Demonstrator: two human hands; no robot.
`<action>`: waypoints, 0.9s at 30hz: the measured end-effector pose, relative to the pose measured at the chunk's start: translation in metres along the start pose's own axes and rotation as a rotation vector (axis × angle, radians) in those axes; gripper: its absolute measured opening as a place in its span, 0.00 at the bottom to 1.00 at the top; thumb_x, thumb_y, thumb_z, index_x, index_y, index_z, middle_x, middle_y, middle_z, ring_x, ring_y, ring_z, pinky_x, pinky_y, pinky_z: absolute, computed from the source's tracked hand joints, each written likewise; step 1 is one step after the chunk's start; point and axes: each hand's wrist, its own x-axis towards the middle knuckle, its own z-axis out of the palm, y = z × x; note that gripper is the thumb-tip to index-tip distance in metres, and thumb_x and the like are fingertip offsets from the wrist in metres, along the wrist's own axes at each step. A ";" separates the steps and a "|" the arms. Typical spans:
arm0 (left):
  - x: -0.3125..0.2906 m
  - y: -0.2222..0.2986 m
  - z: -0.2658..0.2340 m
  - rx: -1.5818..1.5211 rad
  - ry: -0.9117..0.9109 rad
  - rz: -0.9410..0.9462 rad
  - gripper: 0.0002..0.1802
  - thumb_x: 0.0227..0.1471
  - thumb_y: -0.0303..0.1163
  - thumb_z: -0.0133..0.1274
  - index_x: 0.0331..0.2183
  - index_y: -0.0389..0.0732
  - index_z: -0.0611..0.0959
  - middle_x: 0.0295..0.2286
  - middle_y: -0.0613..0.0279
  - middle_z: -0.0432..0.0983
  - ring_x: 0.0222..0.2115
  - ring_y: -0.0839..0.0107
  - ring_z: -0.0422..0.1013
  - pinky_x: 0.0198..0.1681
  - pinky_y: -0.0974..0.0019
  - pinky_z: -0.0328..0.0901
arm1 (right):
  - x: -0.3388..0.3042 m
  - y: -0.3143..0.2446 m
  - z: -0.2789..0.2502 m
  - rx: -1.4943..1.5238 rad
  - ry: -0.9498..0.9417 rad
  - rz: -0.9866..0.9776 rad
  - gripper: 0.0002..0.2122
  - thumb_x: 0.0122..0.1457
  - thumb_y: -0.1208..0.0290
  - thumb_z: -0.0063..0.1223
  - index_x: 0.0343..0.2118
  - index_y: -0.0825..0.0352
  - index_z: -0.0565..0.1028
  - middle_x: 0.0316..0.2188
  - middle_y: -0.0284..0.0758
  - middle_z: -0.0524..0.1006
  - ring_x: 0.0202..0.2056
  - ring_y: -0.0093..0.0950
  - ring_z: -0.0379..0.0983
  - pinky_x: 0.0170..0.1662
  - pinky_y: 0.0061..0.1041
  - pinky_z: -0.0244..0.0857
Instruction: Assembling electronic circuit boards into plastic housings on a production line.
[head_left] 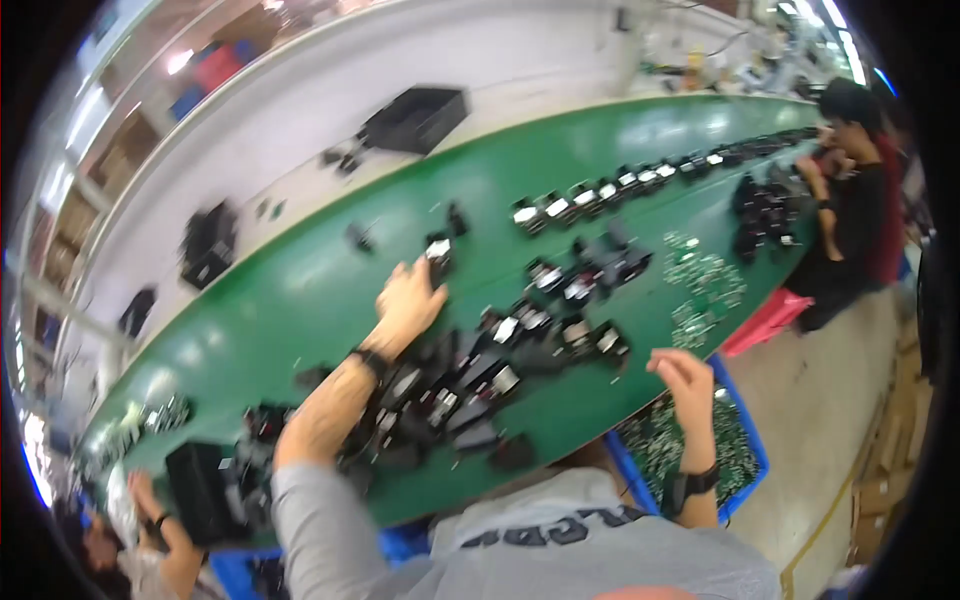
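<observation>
Where the green table (310, 285) opens up, a black housing (438, 262) lies at the left hand's (411, 300) fingertips, long axis pointing away from the body; whether they clamp it, I cannot tell. The right hand (686, 388), farther off, hovers half-curled, its pinch unclear.

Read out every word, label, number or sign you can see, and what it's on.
Grey shirt: dark lettering, which I won't copy out.
Black unit at the left hand: white patch, too blurred to read.
Black units in the far row: white patches, too small to read.
</observation>
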 end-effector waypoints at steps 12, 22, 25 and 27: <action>0.081 0.025 -0.009 0.065 0.006 0.009 0.53 0.45 0.56 0.57 0.66 0.64 0.47 0.49 0.42 0.69 0.51 0.46 0.66 0.49 0.49 0.66 | 0.022 0.052 0.053 -0.148 0.248 -0.102 0.04 0.55 0.79 0.55 0.32 0.70 0.80 0.24 0.35 0.78 0.27 0.25 0.73 0.32 0.22 0.66; 0.035 0.005 -0.014 0.157 -0.215 0.087 0.52 0.48 0.48 0.57 0.66 0.63 0.43 0.44 0.43 0.71 0.44 0.42 0.68 0.45 0.45 0.67 | 0.025 0.059 0.050 -0.262 0.222 -0.292 0.05 0.51 0.82 0.56 0.31 0.69 0.80 0.20 0.33 0.76 0.24 0.28 0.71 0.30 0.25 0.65; 0.027 -0.009 -0.013 0.245 -0.216 0.202 0.44 0.51 0.49 0.54 0.65 0.62 0.52 0.47 0.45 0.68 0.45 0.43 0.67 0.45 0.46 0.68 | 0.026 0.055 0.049 -0.293 0.213 -0.292 0.05 0.50 0.82 0.56 0.31 0.69 0.79 0.21 0.35 0.76 0.25 0.30 0.71 0.31 0.26 0.65; 0.022 -0.013 -0.025 0.208 -0.249 0.274 0.43 0.49 0.55 0.55 0.63 0.59 0.58 0.50 0.43 0.65 0.47 0.42 0.65 0.46 0.44 0.66 | 0.022 0.054 0.049 -0.310 0.202 -0.281 0.04 0.50 0.82 0.57 0.30 0.69 0.79 0.22 0.37 0.76 0.25 0.32 0.71 0.31 0.27 0.66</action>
